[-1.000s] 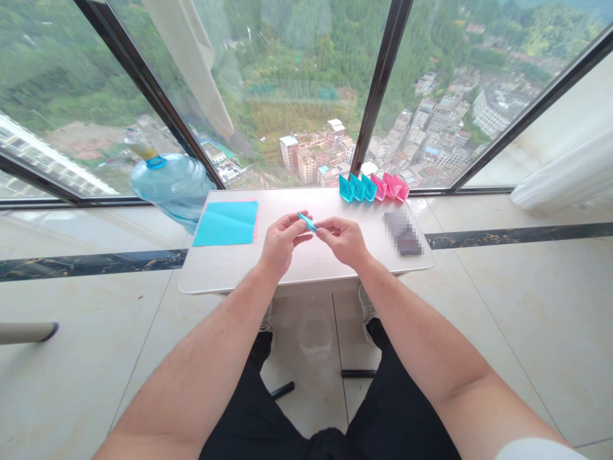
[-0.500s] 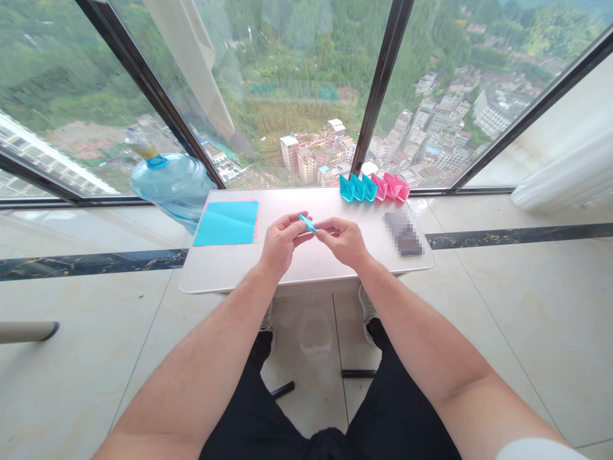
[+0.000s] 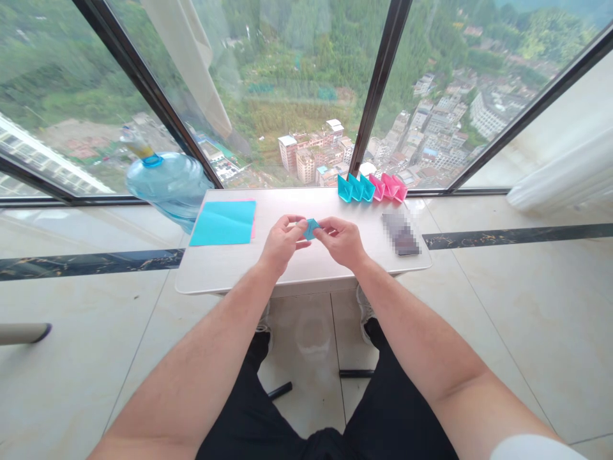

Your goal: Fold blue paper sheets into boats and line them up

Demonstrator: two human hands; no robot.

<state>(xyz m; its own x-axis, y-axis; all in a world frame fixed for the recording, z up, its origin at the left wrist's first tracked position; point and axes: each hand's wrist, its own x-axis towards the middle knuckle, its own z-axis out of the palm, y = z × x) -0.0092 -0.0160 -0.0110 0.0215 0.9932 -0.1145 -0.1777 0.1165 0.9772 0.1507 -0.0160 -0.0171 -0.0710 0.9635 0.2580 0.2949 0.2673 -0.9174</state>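
A small piece of folded blue paper [image 3: 311, 229] is held over the middle of the white table, one flat face turned toward me. My left hand [image 3: 283, 241] pinches its left side between thumb and fingers. On its right side, my right hand [image 3: 341, 239] grips it with thumb and fingertips. Blue paper sheets [image 3: 223, 222] lie flat on the table's left, with a pink sheet [image 3: 253, 229] peeking out beneath. At the back right stand several folded paper boats in a row, blue ones [image 3: 355, 189] beside pink ones [image 3: 390, 188].
The white table [image 3: 230, 271] stands against tall windows. A blurred-out dark flat object [image 3: 401, 234] lies at its right. Left of the table is a large clear-blue water bottle [image 3: 167, 185]. A white curtain [image 3: 565, 172] hangs at the right.
The folded blue paper has turned from nearly edge-on to show a wider face. Both hands have shifted their finger grip slightly and stay at the same place over the table.
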